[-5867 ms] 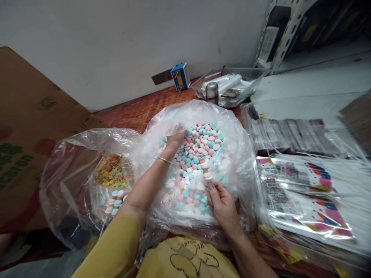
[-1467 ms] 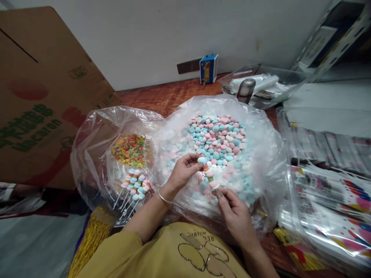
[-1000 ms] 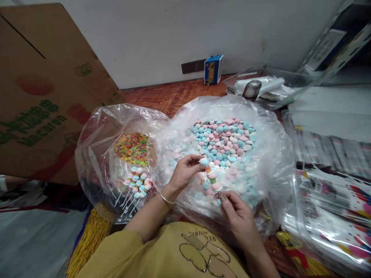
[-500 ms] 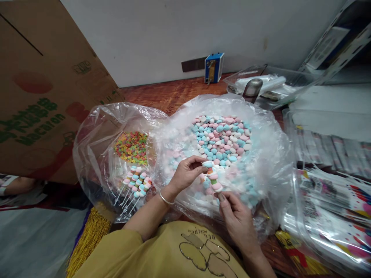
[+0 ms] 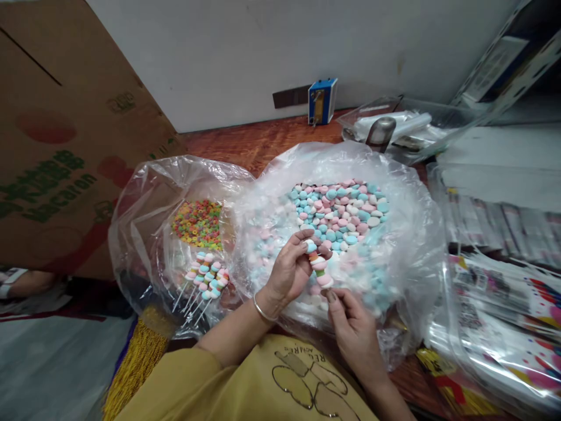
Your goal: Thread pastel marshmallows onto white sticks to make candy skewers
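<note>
Over the open bag of candies, my two hands work on one candy skewer [image 5: 321, 275] threaded with pink, white and blue marshmallow-like pieces and gummy rings. My left hand [image 5: 290, 266] has its fingers closed about the blue-and-white piece at the upper end. Down at the lower end, my right hand [image 5: 356, 324] pinches the skewer between thumb and forefinger; the stick itself is mostly hidden. Behind them lie loose pastel candies [image 5: 339, 216] in a clear plastic bag [image 5: 416, 234]. Left of my left hand, several finished-looking candy skewers [image 5: 208, 275] rest together on plastic.
Colourful gummy rings [image 5: 198, 224] lie in another clear bag [image 5: 140, 204]. A big cardboard box [image 5: 65, 134] stands on the left. At the back are a small blue box [image 5: 322, 102] and a clear tray [image 5: 460, 120]. Printed packets [image 5: 504, 304] fill the right side.
My left hand has shifted right and turned, its fingers now spread further round the skewer's upper end. The skewer and my right hand have moved slightly left.
</note>
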The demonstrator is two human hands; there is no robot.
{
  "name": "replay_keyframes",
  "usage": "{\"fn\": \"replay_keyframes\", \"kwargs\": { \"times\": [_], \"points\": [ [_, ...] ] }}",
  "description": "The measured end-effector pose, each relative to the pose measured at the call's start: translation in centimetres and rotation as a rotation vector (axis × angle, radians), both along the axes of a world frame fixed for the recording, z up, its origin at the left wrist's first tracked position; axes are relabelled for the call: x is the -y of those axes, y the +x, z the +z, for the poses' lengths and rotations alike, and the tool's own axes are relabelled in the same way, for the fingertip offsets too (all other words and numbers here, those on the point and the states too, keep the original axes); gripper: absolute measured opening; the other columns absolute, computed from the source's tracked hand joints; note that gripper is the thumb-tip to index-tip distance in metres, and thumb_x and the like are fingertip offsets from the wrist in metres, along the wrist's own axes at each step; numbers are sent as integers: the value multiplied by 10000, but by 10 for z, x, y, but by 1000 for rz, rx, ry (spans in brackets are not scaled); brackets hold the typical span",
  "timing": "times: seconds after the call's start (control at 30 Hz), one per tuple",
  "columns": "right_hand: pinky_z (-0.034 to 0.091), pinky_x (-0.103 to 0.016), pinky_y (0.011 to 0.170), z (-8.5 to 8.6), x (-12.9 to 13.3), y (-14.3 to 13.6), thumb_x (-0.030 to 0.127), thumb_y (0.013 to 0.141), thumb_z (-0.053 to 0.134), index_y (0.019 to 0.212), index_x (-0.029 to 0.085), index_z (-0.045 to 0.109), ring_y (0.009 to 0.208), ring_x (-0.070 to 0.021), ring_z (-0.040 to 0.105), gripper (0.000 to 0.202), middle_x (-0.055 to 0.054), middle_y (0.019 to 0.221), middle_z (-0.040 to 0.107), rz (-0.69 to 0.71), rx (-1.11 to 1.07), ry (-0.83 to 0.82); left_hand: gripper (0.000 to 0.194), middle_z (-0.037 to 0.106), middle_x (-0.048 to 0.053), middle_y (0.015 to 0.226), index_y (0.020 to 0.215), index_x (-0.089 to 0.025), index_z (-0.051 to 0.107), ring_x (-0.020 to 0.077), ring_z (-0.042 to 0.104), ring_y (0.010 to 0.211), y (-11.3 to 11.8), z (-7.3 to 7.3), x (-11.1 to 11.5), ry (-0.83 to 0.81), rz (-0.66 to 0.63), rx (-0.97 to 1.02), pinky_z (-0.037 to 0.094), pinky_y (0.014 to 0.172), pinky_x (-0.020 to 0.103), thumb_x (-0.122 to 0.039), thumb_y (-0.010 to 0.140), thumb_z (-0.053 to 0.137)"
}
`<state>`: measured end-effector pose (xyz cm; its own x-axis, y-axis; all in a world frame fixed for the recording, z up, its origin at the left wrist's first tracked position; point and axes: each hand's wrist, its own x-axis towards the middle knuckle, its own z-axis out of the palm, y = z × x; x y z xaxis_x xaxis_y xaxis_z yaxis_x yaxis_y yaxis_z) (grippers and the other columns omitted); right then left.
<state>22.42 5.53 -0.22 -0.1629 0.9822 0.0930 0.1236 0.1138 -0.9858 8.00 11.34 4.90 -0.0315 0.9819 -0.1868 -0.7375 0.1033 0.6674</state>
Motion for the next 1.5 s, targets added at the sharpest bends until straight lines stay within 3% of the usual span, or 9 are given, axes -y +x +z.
{"fn": "replay_keyframes", "kwargs": {
  "times": [0.17,0.3,0.53,0.83,1.0,1.13,1.23,1.37,1.5],
  "points": [
    [419,-244,547,0,0,1,436,1014,526,836,200,661,610,-157,528,325,4,677,588,4,25,-14,232,634,68,950,944,-167,681,165,627,826,4,2,1,-1,5,-19,534,757,310,-349,803,712],
    [420,-243,543,1,1,2,438,1018,528,832,207,659,610,-158,528,325,1,683,598,12,46,11,328,604,20,927,881,-194,608,110,582,709,13,3,2,-26,49,-109,548,772,324,-504,862,711],
    [430,-241,577,-3,5,2,399,1034,512,873,206,657,631,-156,540,291,4,707,605,23,77,51,351,533,-20,862,973,-222,574,72,508,623,24,-5,6,-13,114,-169,502,678,258,-486,834,758],
    [438,-240,571,6,8,-12,379,1044,475,837,217,592,621,-153,552,288,4,706,608,-1,77,94,335,505,-24,865,1080,-219,573,65,492,620,33,-6,15,-6,113,-104,457,605,228,-435,874,727],
    [460,-242,557,4,4,-14,401,1045,469,884,218,607,615,-166,588,280,-9,707,643,-10,98,142,406,492,-29,884,1155,-254,538,56,448,562,31,-5,14,15,159,-131,390,455,194,-483,872,718],
    [539,-266,637,-8,10,-9,389,1035,497,1130,196,653,737,-209,701,266,-60,861,750,21,160,187,439,492,-40,836,1233,-288,504,59,436,513,29,-5,13,97,253,-243,374,408,184,-545,914,661],
    [551,-270,669,-27,18,-8,364,1060,454,1158,206,677,843,-227,743,291,-95,989,781,-38,200,266,480,472,-50,799,1259,-297,499,55,427,494,32,-5,15,150,281,-250,353,395,174,-579,906,663],
    [462,-255,511,-46,26,-10,364,1062,478,1123,205,679,568,-181,667,264,-52,807,757,-112,236,316,499,453,-54,799,1244,-290,525,34,391,469,37,-2,21,194,243,-207,305,384,166,-588,882,694],
    [437,-269,498,-44,28,-9,393,1069,460,1045,199,669,509,-177,622,286,-42,718,720,-142,297,344,478,438,-64,753,1196,-273,544,26,351,443,37,-1,25,213,192,-182,283,385,168,-597,879,695]
  ]
}}
